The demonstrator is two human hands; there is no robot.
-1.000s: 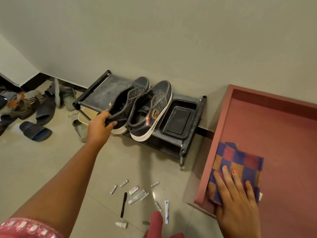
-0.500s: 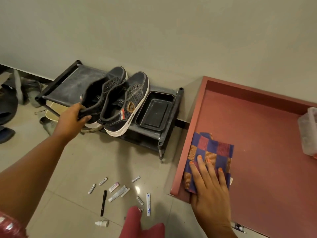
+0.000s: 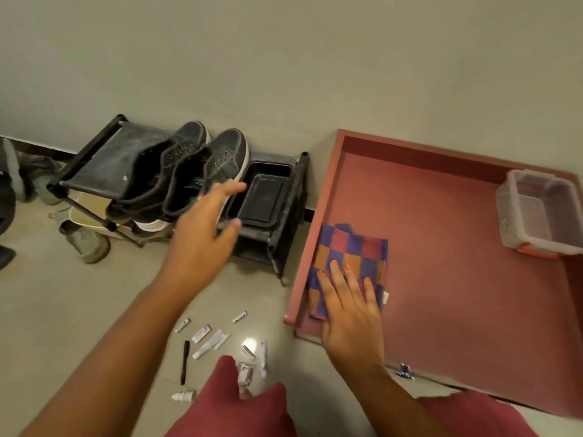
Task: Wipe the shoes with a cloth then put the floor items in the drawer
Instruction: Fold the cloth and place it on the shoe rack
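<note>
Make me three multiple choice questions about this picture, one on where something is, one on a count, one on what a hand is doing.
1. Where does the checked cloth lie?
A. on the shoe rack
B. in the red drawer, near its left wall
C. on the floor by the pen

2. How many dark sneakers stand on the rack's top shelf?
A. one
B. two
C. four

3. What is the left hand doing?
A. spread open in front of the sneakers, holding nothing
C. gripping a pen
B. pressing on the cloth

Answers:
1 B, the cloth lies on the drawer's floor under the right hand.
2 B, a pair stands side by side.
3 A, its fingers are spread and nothing is in its grip.
</note>
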